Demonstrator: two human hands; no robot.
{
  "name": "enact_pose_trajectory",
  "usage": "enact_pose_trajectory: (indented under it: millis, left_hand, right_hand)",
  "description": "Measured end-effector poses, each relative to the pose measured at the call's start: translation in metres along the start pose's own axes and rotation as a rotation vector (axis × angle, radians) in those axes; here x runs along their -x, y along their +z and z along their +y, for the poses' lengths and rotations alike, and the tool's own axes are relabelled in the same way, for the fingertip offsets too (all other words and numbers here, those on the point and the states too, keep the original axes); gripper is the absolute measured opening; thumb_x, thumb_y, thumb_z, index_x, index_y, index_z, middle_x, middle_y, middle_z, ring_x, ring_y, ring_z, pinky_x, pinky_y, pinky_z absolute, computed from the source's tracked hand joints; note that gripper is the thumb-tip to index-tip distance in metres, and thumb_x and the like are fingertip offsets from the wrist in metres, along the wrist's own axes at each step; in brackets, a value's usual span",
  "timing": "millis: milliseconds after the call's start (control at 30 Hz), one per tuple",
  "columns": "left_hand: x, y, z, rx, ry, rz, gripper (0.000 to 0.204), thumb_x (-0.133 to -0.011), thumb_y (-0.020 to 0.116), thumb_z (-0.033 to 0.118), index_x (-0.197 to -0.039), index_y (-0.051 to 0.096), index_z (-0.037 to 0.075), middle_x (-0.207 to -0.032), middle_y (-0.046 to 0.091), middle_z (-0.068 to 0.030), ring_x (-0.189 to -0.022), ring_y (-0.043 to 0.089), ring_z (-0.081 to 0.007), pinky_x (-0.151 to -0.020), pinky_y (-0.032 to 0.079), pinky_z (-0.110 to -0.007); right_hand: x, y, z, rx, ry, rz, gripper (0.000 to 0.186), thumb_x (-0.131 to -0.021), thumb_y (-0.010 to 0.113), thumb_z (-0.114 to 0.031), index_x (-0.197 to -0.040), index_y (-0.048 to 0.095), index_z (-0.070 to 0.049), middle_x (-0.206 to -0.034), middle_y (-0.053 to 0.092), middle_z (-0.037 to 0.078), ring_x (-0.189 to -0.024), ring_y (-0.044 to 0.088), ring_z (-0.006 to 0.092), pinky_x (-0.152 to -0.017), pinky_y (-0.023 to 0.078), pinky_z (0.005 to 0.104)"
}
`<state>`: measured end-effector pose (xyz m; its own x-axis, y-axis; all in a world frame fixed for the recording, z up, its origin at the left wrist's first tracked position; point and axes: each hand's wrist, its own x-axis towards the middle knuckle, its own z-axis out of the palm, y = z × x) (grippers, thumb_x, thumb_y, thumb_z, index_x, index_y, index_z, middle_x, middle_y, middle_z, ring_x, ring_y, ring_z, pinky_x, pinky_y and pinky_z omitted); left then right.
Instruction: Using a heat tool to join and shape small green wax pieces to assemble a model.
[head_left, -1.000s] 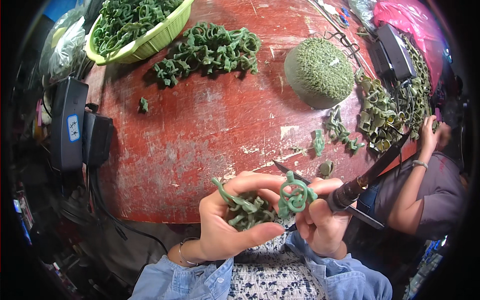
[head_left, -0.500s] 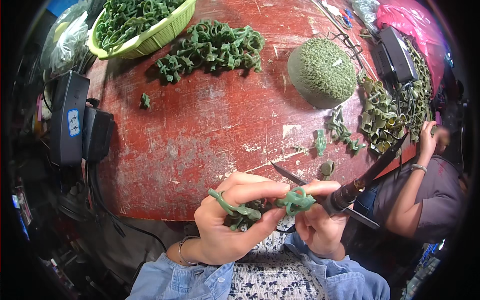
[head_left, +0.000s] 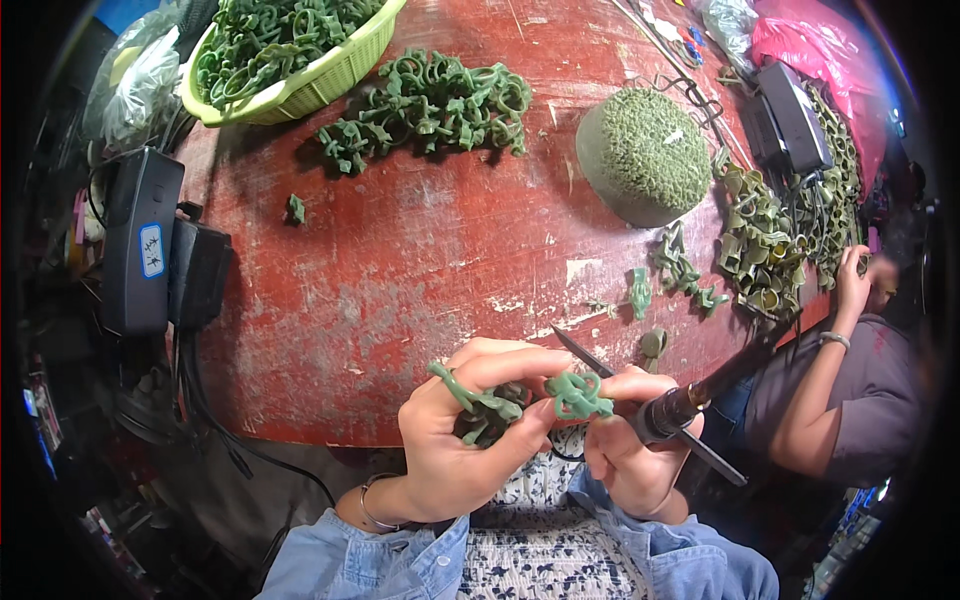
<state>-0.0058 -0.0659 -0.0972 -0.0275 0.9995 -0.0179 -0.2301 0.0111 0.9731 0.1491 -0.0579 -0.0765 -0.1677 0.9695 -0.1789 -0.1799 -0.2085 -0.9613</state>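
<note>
Pinched between the thumb and index finger of my left hand [head_left: 465,440] is a pale green wax-like piece [head_left: 577,396] with curled loops. More darker green looped pieces [head_left: 488,412] sit in the curl of that same hand. My right hand [head_left: 635,455] is closed, its fingertips at the right side of the pale piece. It holds a thin flat metal blade [head_left: 585,350] whose point shows past the fingers, and a dark rod-shaped tool [head_left: 672,412] with a thick collar, slanting to the upper right. Its exact kind I cannot tell.
On the worn red table [head_left: 340,300] lie a heap of green pieces [head_left: 430,105], a yellow-green basket [head_left: 310,95] of more, a round green crumb-topped block [head_left: 645,155] and olive-green pieces [head_left: 765,240]. Dark boxes [head_left: 140,240] stand at left. Another person's arm [head_left: 825,380] is at right.
Both hands have shifted slightly, and the pale green piece has turned and moved a little left. The blade and dark tool have tilted with my right hand.
</note>
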Motion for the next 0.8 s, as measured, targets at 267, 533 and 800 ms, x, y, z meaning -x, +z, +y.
enact_pose_trajectory:
  millis: [267,533,800]
  left_hand:
    - [-0.005,-0.004,0.0,0.177,-0.003,-0.046,0.035,-0.076,0.064,0.006,-0.107,0.053,-0.005,-0.115,0.049,-0.0224,-0.084,0.061,-0.0194,-0.058,0.054,-0.024]
    - [-0.006,-0.007,0.004,0.27,-0.063,-0.053,0.034,-0.079,0.061,0.005,-0.11,0.054,-0.003,-0.114,0.052,-0.0181,-0.094,0.058,-0.0198,-0.068,0.051,-0.025]
    - [-0.01,-0.031,0.004,0.901,-0.174,0.023,0.036,-0.087,0.047,0.015,-0.116,0.043,-0.005,-0.117,0.048,-0.0218,-0.098,0.057,-0.0262,-0.064,0.056,-0.029]
  right_hand:
    - [0.001,-0.001,0.007,0.341,-0.136,-0.016,0.024,-0.072,0.068,0.0,-0.094,0.059,0.004,-0.076,0.061,0.012,-0.06,0.056,0.0158,-0.054,0.043,0.025]
    - [0.0,0.006,0.002,0.333,-0.145,0.007,0.024,-0.075,0.064,0.002,-0.098,0.058,0.004,-0.076,0.062,0.011,-0.061,0.056,0.0129,-0.054,0.043,0.0235]
    - [-0.061,0.039,-0.034,0.117,-0.066,0.079,0.021,-0.091,0.047,-0.018,-0.1,0.047,0.001,-0.081,0.063,0.018,-0.049,0.06,0.0164,-0.034,0.039,0.0192]
